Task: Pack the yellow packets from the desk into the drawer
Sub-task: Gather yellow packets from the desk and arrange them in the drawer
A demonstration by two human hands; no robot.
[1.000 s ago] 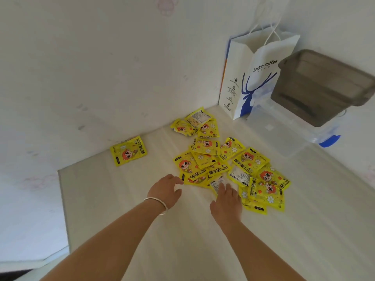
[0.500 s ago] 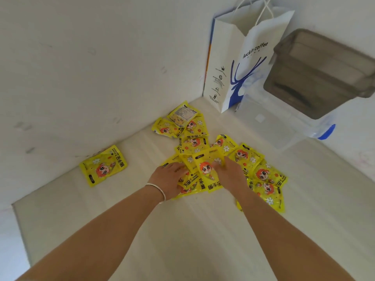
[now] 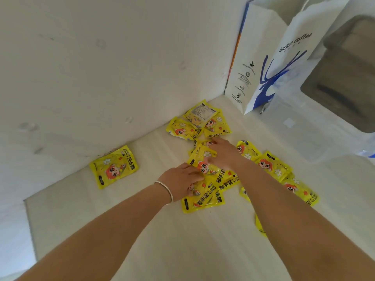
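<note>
Fingers (image 3: 194, 173) of the left hand (image 3: 180, 180) lie fairly straight on top of the yellow packets (image 3: 211, 179), pressing down on the near part of the pile; nothing is curled round a packet that I can see. Fingers (image 3: 215, 141) of the right hand (image 3: 224, 154) stretch out flat over the packets on the far side of the same pile, palm down, and whether the thumb has caught an edge cannot be told. A thin bracelet (image 3: 167, 190) circles the left wrist. The pile sits on the pale desk (image 3: 182, 244), with most packets overlapping one another: a few lie beyond the pile towards the wall, one of them back side up, and several more spread off to the pile's right, partly hidden under the right forearm. One lone packet (image 3: 114, 166) lies well apart to the left of the pile, close to the wall. A white paper bag (image 3: 269, 63) with blue print stands beyond the pile to the right, against the wall. Just beside the bag, further right of the pile, is a clear plastic box (image 3: 308, 130) with a smoky grey bin (image 3: 349, 78) above it.
</note>
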